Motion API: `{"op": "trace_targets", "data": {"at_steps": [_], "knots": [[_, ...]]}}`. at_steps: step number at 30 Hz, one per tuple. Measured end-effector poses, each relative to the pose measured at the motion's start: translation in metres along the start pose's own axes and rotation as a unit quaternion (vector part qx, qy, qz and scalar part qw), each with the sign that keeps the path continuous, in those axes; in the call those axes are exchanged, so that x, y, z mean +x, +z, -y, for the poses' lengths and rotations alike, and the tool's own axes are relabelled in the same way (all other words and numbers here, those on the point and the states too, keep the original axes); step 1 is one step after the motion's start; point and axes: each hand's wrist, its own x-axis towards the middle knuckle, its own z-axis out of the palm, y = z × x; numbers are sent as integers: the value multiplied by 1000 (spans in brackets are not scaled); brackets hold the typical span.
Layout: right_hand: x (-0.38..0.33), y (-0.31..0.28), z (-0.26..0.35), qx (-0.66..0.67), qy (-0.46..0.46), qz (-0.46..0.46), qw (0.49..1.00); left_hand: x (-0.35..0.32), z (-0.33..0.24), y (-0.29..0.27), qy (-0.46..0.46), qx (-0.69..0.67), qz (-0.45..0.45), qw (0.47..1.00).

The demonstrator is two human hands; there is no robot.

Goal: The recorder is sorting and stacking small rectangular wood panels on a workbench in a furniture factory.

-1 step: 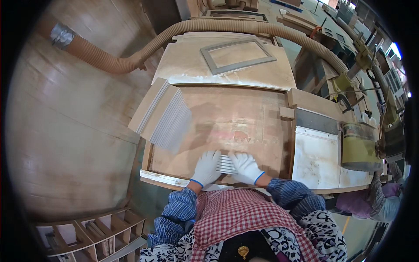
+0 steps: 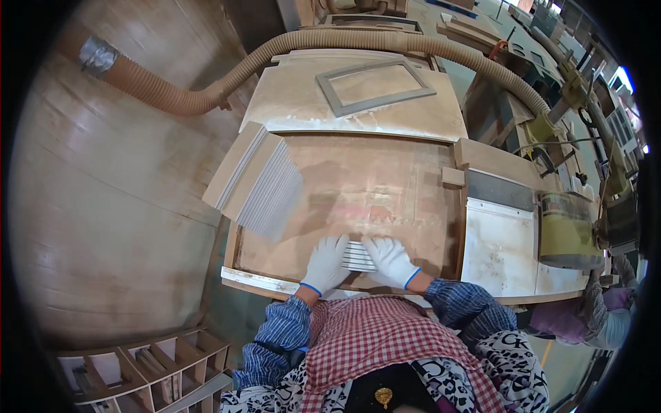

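Note:
Both my hands wear white knit gloves with blue cuffs. Between them, near the front edge of a wooden worktable [image 2: 385,168], is a small stack of thin strips [image 2: 358,257] with pale edges and dark gaps. My left hand [image 2: 326,263] is closed on the stack's left end, and my right hand [image 2: 390,261] grips its right end from above. The fingertips on the far side are partly hidden. At the table's left lies a larger, slanted stack of thin boards [image 2: 270,182] with pale, striped edges, apart from my hands.
Behind the table, a grey rectangular frame [image 2: 385,104] rests on a board. A ribbed hose [image 2: 413,45] arches over the back. To the right are a small wooden block [image 2: 453,177], a white plate [image 2: 499,241] and a yellow-green machine [image 2: 568,230]. A compartmented wooden rack [image 2: 182,361] stands lower left.
My right hand and forearm have shifted very slightly to the right, and the strips have tilted a little. The rest looks the same.

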Motion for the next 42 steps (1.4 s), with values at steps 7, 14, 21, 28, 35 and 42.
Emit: {"op": "trace_targets", "data": {"at_steps": [7, 14, 21, 28, 35, 42], "knots": [[7, 11, -4, 4, -7, 2, 1000, -13, 14, 57, -32, -110, -43, 992], [-2, -7, -13, 36, 23, -5, 999, -11, 5, 28, -82, -189, 26, 978], [-66, -14, -18, 61, 158, -101, 980, -41, 3, 20, -171, -149, -35, 973], [-100, 19, -13, 258, 414, -79, 869, -58, 7, 57, -208, -282, -85, 933], [-91, 20, -8, 370, 407, -113, 828, -50, 13, 61, -235, -308, -97, 917], [-101, -7, -5, 330, 412, -25, 849, -66, 8, 15, -179, -285, -59, 940]]}}
